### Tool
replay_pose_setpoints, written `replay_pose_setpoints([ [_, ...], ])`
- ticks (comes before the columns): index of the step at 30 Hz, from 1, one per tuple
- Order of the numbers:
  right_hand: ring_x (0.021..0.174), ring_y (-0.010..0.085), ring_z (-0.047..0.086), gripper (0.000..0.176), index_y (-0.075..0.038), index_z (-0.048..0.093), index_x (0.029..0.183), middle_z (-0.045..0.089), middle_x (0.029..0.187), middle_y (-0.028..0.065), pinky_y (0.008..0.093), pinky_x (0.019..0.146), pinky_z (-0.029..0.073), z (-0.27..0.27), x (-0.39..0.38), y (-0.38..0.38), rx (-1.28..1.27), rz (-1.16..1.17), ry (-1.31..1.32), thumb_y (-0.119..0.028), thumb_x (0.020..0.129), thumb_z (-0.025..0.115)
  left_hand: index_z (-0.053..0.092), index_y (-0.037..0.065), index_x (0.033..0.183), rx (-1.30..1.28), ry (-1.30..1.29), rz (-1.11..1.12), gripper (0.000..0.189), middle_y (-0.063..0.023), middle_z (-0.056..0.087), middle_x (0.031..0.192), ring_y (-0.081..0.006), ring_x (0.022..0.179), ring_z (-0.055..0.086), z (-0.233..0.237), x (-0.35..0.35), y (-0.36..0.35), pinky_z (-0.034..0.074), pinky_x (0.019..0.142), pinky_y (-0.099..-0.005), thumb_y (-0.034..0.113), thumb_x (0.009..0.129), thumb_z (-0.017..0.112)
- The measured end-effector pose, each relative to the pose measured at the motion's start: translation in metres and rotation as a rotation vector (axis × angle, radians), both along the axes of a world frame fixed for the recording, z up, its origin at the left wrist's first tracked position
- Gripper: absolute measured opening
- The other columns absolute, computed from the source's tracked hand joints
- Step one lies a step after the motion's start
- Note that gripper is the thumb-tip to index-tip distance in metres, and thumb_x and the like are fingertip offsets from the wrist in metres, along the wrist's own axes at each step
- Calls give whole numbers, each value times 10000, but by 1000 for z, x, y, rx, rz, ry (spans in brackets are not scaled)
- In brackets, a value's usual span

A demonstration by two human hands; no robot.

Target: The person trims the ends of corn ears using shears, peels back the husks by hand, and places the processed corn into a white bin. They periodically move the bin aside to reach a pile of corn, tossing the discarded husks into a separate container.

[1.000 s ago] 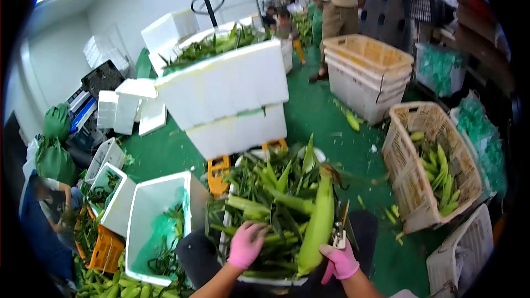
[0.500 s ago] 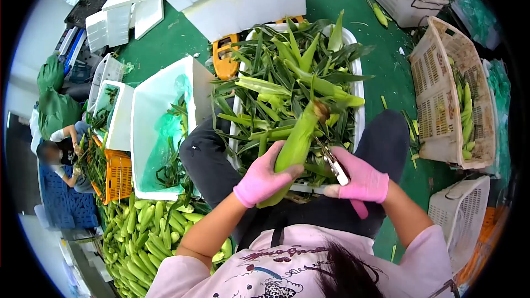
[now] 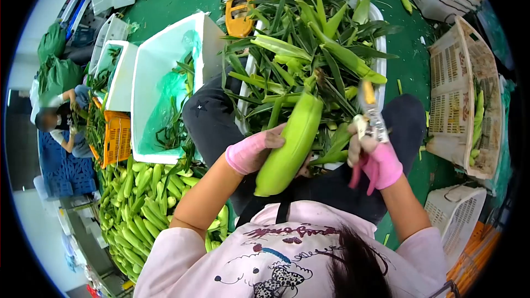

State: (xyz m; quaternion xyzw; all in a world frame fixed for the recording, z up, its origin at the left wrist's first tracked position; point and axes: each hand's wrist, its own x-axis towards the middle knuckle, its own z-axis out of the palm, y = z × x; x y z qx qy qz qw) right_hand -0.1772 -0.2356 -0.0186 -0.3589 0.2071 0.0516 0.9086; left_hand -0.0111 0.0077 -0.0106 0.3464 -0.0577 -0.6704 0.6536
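My left hand (image 3: 251, 152), in a pink glove with greyish fingers, is wrapped round a corn ear (image 3: 292, 146) in its green husk. The ear slants over my lap, its top end toward the tub. Off to its right, my right hand (image 3: 383, 165), gloved alike, grips pruning shears (image 3: 376, 124) with pinkish-red handles, smeared by motion. A yellowish piece (image 3: 368, 92) shows at their tip. Between my knees stands a white tub (image 3: 381, 16) heaped with green husks and leaves (image 3: 287, 36).
A heap of corn ears (image 3: 138, 215) lies at my left. Beyond it are a foam box (image 3: 215, 44) with green plastic inside and an orange crate (image 3: 117, 138), where another person (image 3: 66, 121) sits. Plastic baskets (image 3: 441, 116) line the right side.
My right hand with the shears has moved right, away from the ear's top. The brown silk tip at the ear's end no longer shows as before. The view has tilted downward.
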Motion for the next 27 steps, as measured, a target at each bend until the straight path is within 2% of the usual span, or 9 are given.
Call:
replay_pose_setpoints([
  [2,889,233,653,489,25,494,1278,640,1004,117,359,790,564,2,4,5,112,-95,36,-73,817,629,324,51,1493,3,-127,89,870,-174,595,1208,-299,1082,620,6,-2,2,494,963,-431,355,768,697],
  [3,978,238,638,522,15,491,1302,624,1136,140,397,875,549,-3,2,3,33,12,47,-76,812,646,317,47,1495,33,-177,107,863,-167,586,1229,-292,1107,608,10,-3,2,490,974,-421,344,777,694],
  [6,966,210,642,576,22,471,1335,636,1180,159,374,815,567,14,5,17,-90,88,45,-114,815,678,306,35,1496,85,-295,171,838,-153,580,1240,-271,1132,594,12,-6,-2,481,987,-399,321,806,685],
  [11,884,189,652,551,26,475,1313,664,1064,152,317,651,575,33,18,26,-213,79,-9,-155,836,683,305,22,1485,168,-479,273,806,-126,567,1250,-237,1116,575,9,-12,-7,460,995,-370,334,850,691],
  [14,788,166,649,449,25,498,1260,669,971,139,295,580,565,47,23,32,-218,51,4,-142,875,658,314,14,1469,134,-881,359,806,-109,557,1262,-234,1139,555,4,-17,-8,445,1017,-369,258,825,732],
  [15,778,161,647,422,25,506,1248,669,959,136,293,570,564,53,25,34,-213,43,19,-134,884,649,411,31,1404,150,-1053,366,745,-125,537,1260,-225,1148,546,6,-20,-10,441,1021,-353,33,736,739],
  [19,668,151,637,368,27,547,1195,672,863,111,265,467,524,75,35,42,-196,24,71,-158,903,674,543,48,1298,5,-1624,378,797,-170,546,1230,-371,1129,556,-2,-13,-10,464,990,-409,1,554,825],
  [20,651,152,634,379,28,548,1194,670,852,106,259,457,511,76,36,42,-167,37,63,-172,903,685,550,59,1312,-14,-1670,403,826,-149,555,1207,-355,1107,559,-3,-12,-9,474,956,-414,2,537,830],
  [27,715,78,536,399,-20,552,1243,569,851,2,244,633,471,83,41,42,-385,162,58,-99,873,677,637,154,1246,98,-1998,484,767,-111,575,1144,-320,1067,553,-1,-6,-8,427,920,-439,83,505,823],
])
